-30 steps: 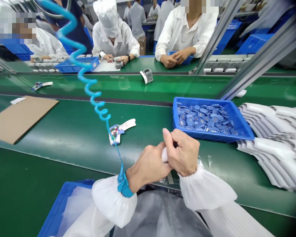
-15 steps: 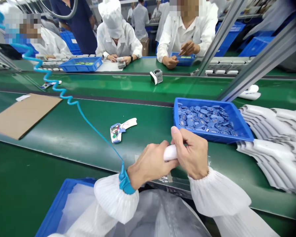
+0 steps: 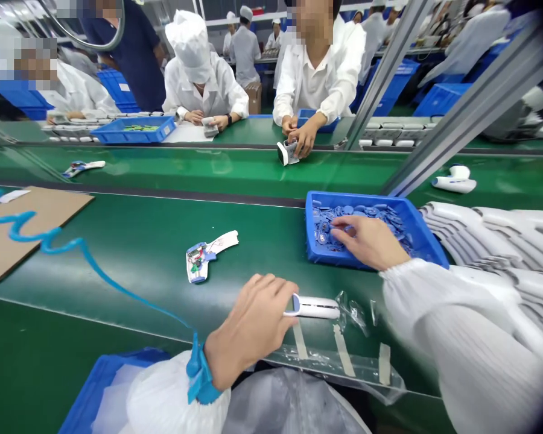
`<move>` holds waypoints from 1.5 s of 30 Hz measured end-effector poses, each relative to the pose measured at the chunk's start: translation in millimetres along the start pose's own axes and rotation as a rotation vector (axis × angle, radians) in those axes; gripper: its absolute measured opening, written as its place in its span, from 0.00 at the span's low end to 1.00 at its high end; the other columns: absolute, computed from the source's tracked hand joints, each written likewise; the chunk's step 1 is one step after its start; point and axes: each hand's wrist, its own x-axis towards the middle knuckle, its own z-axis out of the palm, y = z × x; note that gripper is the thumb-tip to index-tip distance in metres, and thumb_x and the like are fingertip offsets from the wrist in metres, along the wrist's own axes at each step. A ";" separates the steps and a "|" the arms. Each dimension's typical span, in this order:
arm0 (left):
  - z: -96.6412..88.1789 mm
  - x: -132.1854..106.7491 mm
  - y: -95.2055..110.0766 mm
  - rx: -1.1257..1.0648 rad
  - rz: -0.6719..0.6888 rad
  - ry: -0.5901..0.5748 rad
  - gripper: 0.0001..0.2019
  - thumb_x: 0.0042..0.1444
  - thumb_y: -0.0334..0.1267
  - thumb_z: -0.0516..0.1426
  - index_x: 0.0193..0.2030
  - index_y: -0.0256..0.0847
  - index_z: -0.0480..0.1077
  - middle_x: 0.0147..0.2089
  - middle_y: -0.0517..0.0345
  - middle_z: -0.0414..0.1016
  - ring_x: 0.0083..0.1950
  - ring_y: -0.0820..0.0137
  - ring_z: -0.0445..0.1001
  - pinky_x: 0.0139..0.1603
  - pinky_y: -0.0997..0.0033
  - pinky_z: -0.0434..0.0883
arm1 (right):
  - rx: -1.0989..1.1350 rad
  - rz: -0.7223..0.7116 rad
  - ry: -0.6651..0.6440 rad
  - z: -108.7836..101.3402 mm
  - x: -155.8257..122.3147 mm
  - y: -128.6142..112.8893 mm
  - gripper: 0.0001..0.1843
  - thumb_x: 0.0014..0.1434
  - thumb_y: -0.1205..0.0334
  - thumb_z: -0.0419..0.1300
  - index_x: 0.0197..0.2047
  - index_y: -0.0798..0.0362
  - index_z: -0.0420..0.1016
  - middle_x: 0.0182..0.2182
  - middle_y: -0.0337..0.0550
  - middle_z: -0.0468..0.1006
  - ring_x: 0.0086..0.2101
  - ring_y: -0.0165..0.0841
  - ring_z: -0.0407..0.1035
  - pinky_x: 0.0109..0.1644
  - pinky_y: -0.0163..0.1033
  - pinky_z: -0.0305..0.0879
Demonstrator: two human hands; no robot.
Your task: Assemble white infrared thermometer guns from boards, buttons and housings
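My left hand (image 3: 253, 319) rests on the green belt, its fingers curled around one end of a white plastic shell (image 3: 314, 307) lying flat there. My right hand (image 3: 364, 241) reaches into the blue tray (image 3: 423, 232), fingertips down among several small blue parts (image 3: 366, 214); whether it pinches one is hidden. A blue wrist strap (image 3: 199, 377) with a coiled cord (image 3: 49, 241) sits on my left wrist. A white part with an exposed circuit board (image 3: 203, 256) lies on the belt to the left.
White shells (image 3: 493, 226) are stacked right of the tray. A brown cardboard sheet (image 3: 22, 232) lies far left. A blue bin (image 3: 99, 386) with a clear bag sits below the belt edge. A metal frame post (image 3: 461, 114) slants at right. People work across the far belt.
My hands have separated: the right one let go of the white shell and moved up into the blue tray, while the left lowered the shell onto the belt.
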 end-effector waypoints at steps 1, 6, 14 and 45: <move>1.7 2.4 2.0 0.059 0.011 -0.012 0.12 0.58 0.35 0.63 0.48 0.40 0.69 0.47 0.53 0.76 0.47 0.57 0.71 0.49 0.57 0.63 | -0.006 -0.027 -0.043 6.3 9.2 0.8 0.08 0.53 0.62 0.64 0.37 0.51 0.82 0.33 0.44 0.83 0.33 0.38 0.75 0.45 0.43 0.66; 0.6 4.3 -2.4 -0.152 -0.242 0.125 0.09 0.58 0.37 0.62 0.44 0.42 0.68 0.41 0.56 0.75 0.42 0.61 0.71 0.42 0.63 0.63 | -0.012 -0.054 -0.173 32.9 34.7 -4.3 0.07 0.48 0.70 0.66 0.32 0.51 0.81 0.26 0.41 0.82 0.29 0.36 0.75 0.39 0.39 0.67; -6.5 7.3 -15.9 -1.003 -0.507 0.063 0.20 0.60 0.55 0.58 0.40 0.36 0.70 0.34 0.54 0.73 0.33 0.69 0.70 0.32 0.71 0.63 | -0.038 -0.077 -0.107 6.0 14.4 -9.5 0.12 0.64 0.63 0.56 0.42 0.53 0.81 0.42 0.45 0.83 0.43 0.37 0.75 0.51 0.40 0.66; 0.3 19.2 0.6 -1.054 -0.384 0.001 0.23 0.64 0.58 0.54 0.39 0.36 0.70 0.31 0.55 0.72 0.26 0.75 0.66 0.26 0.75 0.61 | 0.390 -0.175 0.135 8.2 -86.0 -75.6 0.11 0.65 0.61 0.60 0.47 0.50 0.83 0.39 0.36 0.85 0.37 0.30 0.78 0.43 0.34 0.73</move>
